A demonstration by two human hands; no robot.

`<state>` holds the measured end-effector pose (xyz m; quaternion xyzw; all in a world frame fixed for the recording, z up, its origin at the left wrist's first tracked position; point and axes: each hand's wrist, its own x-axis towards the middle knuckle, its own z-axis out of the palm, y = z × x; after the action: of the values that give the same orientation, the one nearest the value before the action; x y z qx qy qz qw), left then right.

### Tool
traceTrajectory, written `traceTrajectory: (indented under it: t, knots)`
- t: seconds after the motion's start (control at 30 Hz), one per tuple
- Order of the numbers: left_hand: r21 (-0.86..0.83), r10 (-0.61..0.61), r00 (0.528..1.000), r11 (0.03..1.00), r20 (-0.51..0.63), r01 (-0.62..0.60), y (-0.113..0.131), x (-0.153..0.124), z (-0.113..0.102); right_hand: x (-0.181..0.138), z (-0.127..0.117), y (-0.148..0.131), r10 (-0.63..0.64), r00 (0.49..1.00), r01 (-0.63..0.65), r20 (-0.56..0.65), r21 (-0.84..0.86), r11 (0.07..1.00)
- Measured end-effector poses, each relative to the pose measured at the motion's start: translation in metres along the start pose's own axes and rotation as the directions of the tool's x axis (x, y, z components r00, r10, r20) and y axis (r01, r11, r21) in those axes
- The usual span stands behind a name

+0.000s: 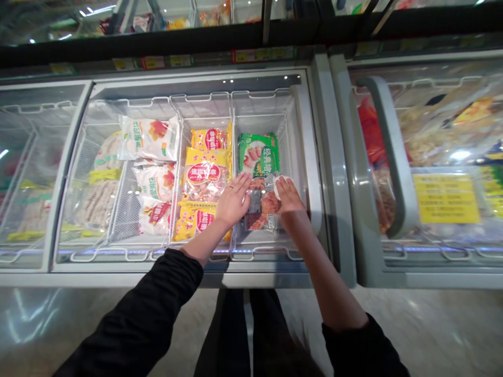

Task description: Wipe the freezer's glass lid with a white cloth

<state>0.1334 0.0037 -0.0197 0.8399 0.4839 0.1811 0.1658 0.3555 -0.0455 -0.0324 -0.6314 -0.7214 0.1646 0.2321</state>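
Observation:
My left hand (234,200) lies palm down with its fingers stretched out, over the right-hand wire basket of a chest freezer. My right hand (290,198) is beside it, its fingers pressed over a small white cloth (276,187), mostly covered by them. Whether it is cloth or tissue I cannot tell for sure. Both hands appear to rest on the glass lid (271,112) above the goods. Below them are a green food packet (258,152) and clear packs of brown meat (257,220). Yellow packets (203,175) are left of my left hand.
White bags (150,137) and pale packs (98,201) fill baskets further left. A thick grey lid handle (308,157) is right of my right hand. Another freezer, with a curved handle (393,157) and a yellow sign (446,198), adjoins on the right. Shelves run along the back.

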Motion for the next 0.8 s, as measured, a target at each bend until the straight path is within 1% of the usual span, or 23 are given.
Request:
traceTrajectory:
  t: [0.07,0.17,0.2,0.27,0.33,0.43,0.5,0.57,0.63,0.7,0.77,0.8]
  knots:
    - [-0.044,-0.003,1.0,0.999,0.003,0.003,-0.002,-0.001,-0.001,0.002,0.003,0.004,0.05,0.998,-0.05,-0.047,-0.006,0.999]
    - [-0.107,-0.008,1.0,0.994,0.012,0.009,-0.004,0.0,-0.005,0.028,0.014,0.001,0.13,0.988,-0.132,-0.084,-0.021,0.991]
    - [-0.119,-0.004,1.0,0.993,0.011,0.006,-0.005,0.002,-0.008,0.037,0.018,-0.003,0.14,0.987,-0.142,-0.085,-0.024,0.99]
    - [-0.123,0.017,1.0,0.992,0.01,-0.015,-0.008,0.011,-0.015,0.048,0.022,-0.012,0.119,0.991,-0.121,-0.064,-0.026,0.992]
    - [-0.099,0.035,0.999,0.995,0.018,-0.033,-0.012,0.027,-0.021,0.045,0.018,-0.019,0.06,0.998,-0.061,-0.032,-0.026,0.998]
    - [-0.033,0.026,0.999,0.999,0.047,-0.025,-0.021,0.062,-0.03,0.022,0.001,-0.023,-0.019,1.0,0.019,0.002,-0.047,0.999]
    - [0.016,0.013,0.998,1.0,0.064,-0.014,-0.026,0.085,-0.032,0.009,-0.009,-0.02,-0.014,1.0,0.014,0.006,-0.067,0.998]
    - [0.059,0.004,0.997,0.998,0.08,-0.008,-0.03,0.102,-0.032,0.007,-0.012,-0.016,0.03,0.999,-0.033,-0.027,-0.083,0.996]
    - [0.094,-0.004,0.994,0.996,0.106,-0.006,-0.032,0.11,-0.029,0.02,-0.007,-0.013,0.075,0.994,-0.082,-0.076,-0.087,0.993]
    - [0.122,-0.012,0.992,0.993,0.123,-0.003,-0.034,0.111,-0.025,0.041,0.002,-0.014,0.114,0.987,-0.123,-0.109,-0.076,0.989]
    - [0.134,-0.014,0.993,0.991,0.116,-0.001,-0.035,0.108,-0.021,0.059,0.01,-0.018,0.121,0.988,-0.126,-0.093,-0.055,0.99]
    - [0.132,-0.012,0.994,0.991,0.105,-0.002,-0.035,0.107,-0.02,0.063,0.011,-0.02,0.103,0.992,-0.106,-0.07,-0.043,0.993]
